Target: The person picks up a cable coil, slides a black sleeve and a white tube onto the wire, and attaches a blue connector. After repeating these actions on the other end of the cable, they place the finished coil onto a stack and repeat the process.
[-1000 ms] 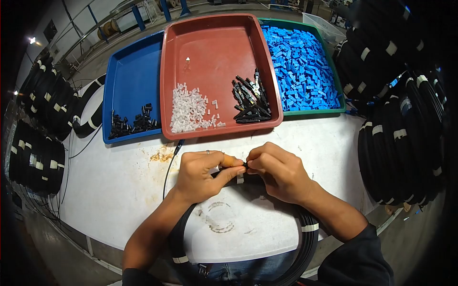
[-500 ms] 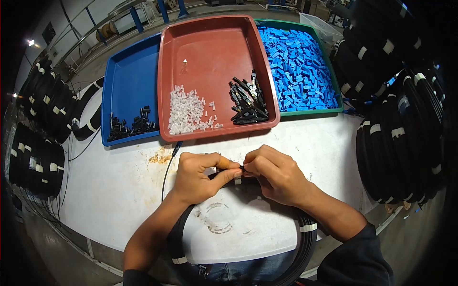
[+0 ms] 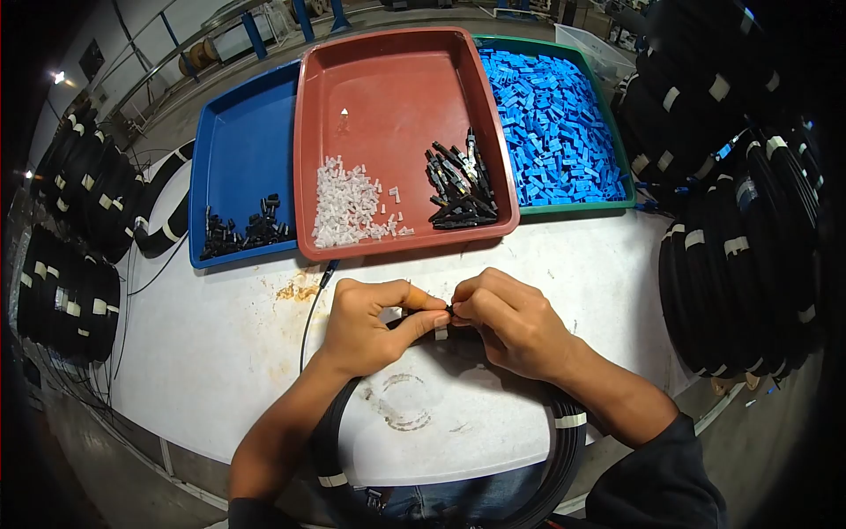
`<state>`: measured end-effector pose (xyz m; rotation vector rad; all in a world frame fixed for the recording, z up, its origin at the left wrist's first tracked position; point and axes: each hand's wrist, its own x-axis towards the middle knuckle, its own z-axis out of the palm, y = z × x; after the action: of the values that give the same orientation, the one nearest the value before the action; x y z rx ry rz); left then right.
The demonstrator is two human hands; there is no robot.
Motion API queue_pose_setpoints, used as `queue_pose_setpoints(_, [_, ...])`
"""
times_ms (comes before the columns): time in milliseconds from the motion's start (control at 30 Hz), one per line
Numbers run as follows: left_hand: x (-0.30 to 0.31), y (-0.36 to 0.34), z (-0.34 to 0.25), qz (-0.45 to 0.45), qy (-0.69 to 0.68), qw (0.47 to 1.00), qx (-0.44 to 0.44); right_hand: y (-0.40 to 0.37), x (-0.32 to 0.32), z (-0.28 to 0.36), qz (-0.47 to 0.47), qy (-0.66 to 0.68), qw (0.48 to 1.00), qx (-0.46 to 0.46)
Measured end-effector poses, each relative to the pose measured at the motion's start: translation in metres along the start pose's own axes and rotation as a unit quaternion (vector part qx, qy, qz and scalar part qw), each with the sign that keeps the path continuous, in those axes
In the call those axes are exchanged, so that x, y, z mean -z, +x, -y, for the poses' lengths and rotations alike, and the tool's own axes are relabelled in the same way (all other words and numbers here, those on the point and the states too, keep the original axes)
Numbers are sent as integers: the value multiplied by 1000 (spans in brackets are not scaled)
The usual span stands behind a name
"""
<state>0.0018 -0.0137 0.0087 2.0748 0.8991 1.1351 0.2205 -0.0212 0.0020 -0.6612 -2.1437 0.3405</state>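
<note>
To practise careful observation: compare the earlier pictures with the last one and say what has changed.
Hardly anything. The left hand and right hand stay pinched together on the small black piece at the end of the cable coil. The left forefinger has arched up a little. The red tray has not moved.

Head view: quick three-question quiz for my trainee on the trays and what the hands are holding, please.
1. True or false: the white pieces lie in the red tray.
2. What fills the green tray? A black pieces; B blue pieces; C white pieces.
3. Fill in: the left hand and right hand pinch the end of a black ____.
Key: 1 true; 2 B; 3 cable.
</note>
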Motion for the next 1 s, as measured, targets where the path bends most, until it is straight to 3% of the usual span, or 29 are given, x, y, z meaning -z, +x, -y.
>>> queue_pose_setpoints(33, [1,1,-1,7,-26,999,38,1,1,1,4,-19,1000,18])
queue_pose_setpoints(100, [-3,1,6,1,-8,1000,1,1,2,3,0,-10,1000,5])
queue_pose_setpoints(167, [-6,2,14,-2,71,973,-218,-1,2,2,-4,0,1000,-10])
queue_pose_setpoints(200, [-4,4,10,4,128,953,-273,-2,2,-2,8,50,997,-55])
queue_pose_setpoints(233, [-5,5,9,6,128,954,-273,-3,1,-5,20,101,990,-99])
queue_pose_setpoints(367, [-5,3,7,-28,92,968,-232,0,-2,-2,-17,75,995,-58])
queue_pose_setpoints(467, [-2,-1,-3,-27,35,999,-23,3,0,2,-23,-18,1000,-5])
queue_pose_setpoints(600, [-6,-2,0,-11,17,999,-24,0,2,2,-1,-15,1000,-14])
queue_pose_setpoints(667, [-6,2,3,1,131,960,-248,-4,1,-4,24,104,990,-97])
queue_pose_setpoints(800, [-5,4,5,-11,169,945,-280,-3,-1,-6,28,133,986,-96])
queue_pose_setpoints(867, [-5,1,4,-28,79,985,-148,0,-2,-1,-12,77,995,-58])
queue_pose_setpoints(900, [-4,0,2,-30,81,986,-146,1,-1,0,-10,79,995,-57])
queue_pose_setpoints(967, [-3,-2,-1,-31,31,998,-34,2,0,3,-19,11,1000,-2])
queue_pose_setpoints(1000, [-4,-1,1,-31,12,998,-48,2,0,3,-21,14,1000,-1])
